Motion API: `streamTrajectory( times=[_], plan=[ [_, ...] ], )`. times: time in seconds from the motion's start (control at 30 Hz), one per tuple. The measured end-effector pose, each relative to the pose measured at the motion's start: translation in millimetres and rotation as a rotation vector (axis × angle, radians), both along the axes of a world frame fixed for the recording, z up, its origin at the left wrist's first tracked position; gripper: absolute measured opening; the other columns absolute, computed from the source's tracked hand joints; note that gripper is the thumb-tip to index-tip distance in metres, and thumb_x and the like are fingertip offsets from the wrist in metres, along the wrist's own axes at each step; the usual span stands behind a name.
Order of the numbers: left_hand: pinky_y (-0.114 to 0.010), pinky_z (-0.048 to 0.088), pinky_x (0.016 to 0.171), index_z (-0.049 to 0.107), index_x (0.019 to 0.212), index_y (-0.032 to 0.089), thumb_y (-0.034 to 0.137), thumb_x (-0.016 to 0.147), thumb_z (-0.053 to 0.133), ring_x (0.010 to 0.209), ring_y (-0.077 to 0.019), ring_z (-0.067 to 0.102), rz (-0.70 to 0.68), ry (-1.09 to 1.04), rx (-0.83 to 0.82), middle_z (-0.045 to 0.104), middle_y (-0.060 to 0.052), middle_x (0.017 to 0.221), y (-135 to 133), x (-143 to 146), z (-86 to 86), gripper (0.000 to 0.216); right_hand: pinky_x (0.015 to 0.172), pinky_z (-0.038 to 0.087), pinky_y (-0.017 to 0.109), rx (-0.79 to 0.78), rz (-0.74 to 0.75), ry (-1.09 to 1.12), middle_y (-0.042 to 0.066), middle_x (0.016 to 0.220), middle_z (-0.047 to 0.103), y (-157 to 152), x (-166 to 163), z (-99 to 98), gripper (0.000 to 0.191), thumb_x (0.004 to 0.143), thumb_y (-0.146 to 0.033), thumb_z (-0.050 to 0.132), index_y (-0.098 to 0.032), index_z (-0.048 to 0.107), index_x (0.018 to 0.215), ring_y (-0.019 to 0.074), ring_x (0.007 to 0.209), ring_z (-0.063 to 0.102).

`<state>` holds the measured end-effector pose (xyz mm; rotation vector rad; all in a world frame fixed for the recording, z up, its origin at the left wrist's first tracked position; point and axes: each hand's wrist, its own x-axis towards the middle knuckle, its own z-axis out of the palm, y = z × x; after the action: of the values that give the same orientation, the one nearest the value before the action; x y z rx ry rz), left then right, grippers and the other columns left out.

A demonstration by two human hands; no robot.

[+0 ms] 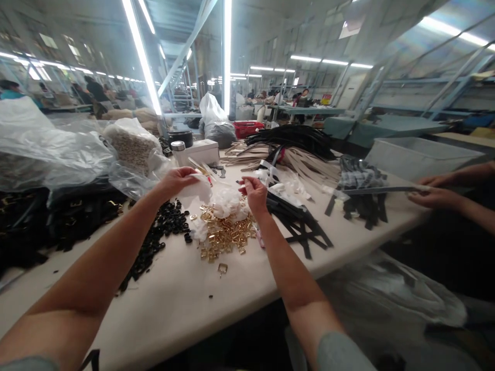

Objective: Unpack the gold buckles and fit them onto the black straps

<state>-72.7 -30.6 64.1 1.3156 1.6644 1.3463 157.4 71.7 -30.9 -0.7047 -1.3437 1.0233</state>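
Note:
My left hand [178,182] is closed on a thin white sheet [199,188], which looks like tissue or soft plastic and hangs from the fingers. To its right, my right hand [254,192] is closed in a pinch; a small dark tip shows at the fingers, too small to name. Below and between both hands lies a heap of gold-coloured buckles [228,232], with crumpled white wrapping [228,201] on top. One gold buckle [222,268] lies apart, closer to the table's front edge. Left of the heap are many small black loops [170,221].
Black straps [301,226] lie right of my right hand, with beige straps [297,162] behind. At the right, another person's hands [435,193] hold a grey strip [381,189]. Clear plastic bags [50,139] and a white box [201,152] stand on the table [174,304].

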Motion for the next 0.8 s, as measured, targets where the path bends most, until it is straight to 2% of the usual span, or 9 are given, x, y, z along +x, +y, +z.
streamTrajectory(
  times=[0.07,0.17,0.23,0.3,0.43,0.57,0.63,0.7,0.8],
  plan=[
    [-0.021,0.038,0.044,0.069,0.084,0.016,0.053,0.047,0.085,0.047,-0.0104,0.051,-0.022,-0.011,-0.026,0.063,0.002,0.062,4.2,2.4,4.7,0.055,0.054,0.051,0.020,0.001,-0.044,-0.013,0.006,0.088,0.073,0.6,-4.0,-11.8,0.033,0.090,-0.043,0.053,-0.015,0.067,0.101,0.0107,0.060,0.066],
    [-0.022,0.042,0.047,0.066,0.081,0.016,0.054,0.047,0.086,0.051,-0.0117,0.054,0.023,-0.118,0.054,0.064,0.001,0.066,7.5,1.9,5.8,0.055,0.060,0.053,0.024,0.035,-0.115,-0.122,0.006,0.088,0.074,-1.4,-3.0,-44.6,0.028,0.091,-0.037,0.052,-0.016,0.068,0.099,0.0130,0.063,0.068],
    [-0.023,0.043,0.048,0.064,0.079,0.016,0.053,0.046,0.087,0.052,-0.0122,0.055,0.043,-0.157,0.077,0.064,0.001,0.067,9.1,-1.4,1.4,0.055,0.066,0.055,0.026,0.089,-0.132,-0.236,0.005,0.088,0.074,-0.7,0.5,-63.4,0.024,0.091,-0.033,0.052,-0.018,0.069,0.099,0.0144,0.066,0.069],
    [-0.024,0.044,0.049,0.063,0.079,0.017,0.052,0.046,0.088,0.051,-0.0127,0.056,0.002,-0.156,0.009,0.063,0.001,0.066,12.8,-5.3,-7.5,0.054,0.072,0.055,0.027,0.140,-0.162,-0.309,0.005,0.090,0.074,2.4,4.0,-73.7,0.023,0.092,-0.030,0.051,-0.019,0.070,0.100,0.0154,0.071,0.069],
    [-0.025,0.046,0.052,0.068,0.087,0.018,0.044,0.052,0.088,0.055,-0.0143,0.058,-0.175,-0.016,-0.226,0.066,-0.001,0.068,34.4,-6.9,-34.2,0.049,0.085,0.054,0.031,0.249,-0.269,-0.356,0.007,0.099,0.073,7.2,5.7,-76.3,0.024,0.093,-0.027,0.049,-0.018,0.071,0.100,0.0190,0.087,0.068],
    [-0.028,0.048,0.063,0.073,0.089,0.015,0.042,0.051,0.089,0.070,-0.0184,0.063,-0.185,0.157,-0.308,0.072,-0.006,0.081,72.0,9.1,-62.1,0.050,0.093,0.052,0.031,0.340,-0.253,-0.393,0.008,0.107,0.071,5.5,3.8,-76.0,0.026,0.096,-0.027,0.047,-0.019,0.071,0.102,0.0198,0.103,0.065],
    [-0.028,0.047,0.063,0.074,0.082,0.014,0.042,0.051,0.088,0.070,-0.0193,0.063,-0.190,0.168,-0.332,0.072,-0.007,0.079,89.1,22.6,-74.9,0.045,0.094,0.051,0.031,0.363,-0.244,-0.409,0.008,0.105,0.071,5.8,4.0,-77.3,0.026,0.097,-0.028,0.046,-0.019,0.071,0.100,0.0200,0.102,0.065],
    [-0.027,0.044,0.058,0.071,0.069,0.014,0.039,0.052,0.087,0.063,-0.0178,0.060,-0.179,0.164,-0.341,0.068,-0.005,0.068,100.7,35.6,-85.3,0.035,0.092,0.052,0.031,0.371,-0.251,-0.416,0.008,0.101,0.071,7.9,5.2,-78.9,0.027,0.097,-0.030,0.047,-0.019,0.071,0.099,0.0204,0.099,0.066],
    [-0.025,0.037,0.050,0.065,0.057,0.015,0.033,0.055,0.085,0.052,-0.0134,0.051,-0.108,0.151,-0.302,0.058,0.000,0.053,104.3,44.9,-90.8,0.027,0.088,0.053,0.031,0.353,-0.283,-0.417,0.008,0.101,0.071,12.0,7.5,-80.2,0.027,0.097,-0.031,0.047,-0.019,0.071,0.099,0.0203,0.096,0.066]
  ],
)
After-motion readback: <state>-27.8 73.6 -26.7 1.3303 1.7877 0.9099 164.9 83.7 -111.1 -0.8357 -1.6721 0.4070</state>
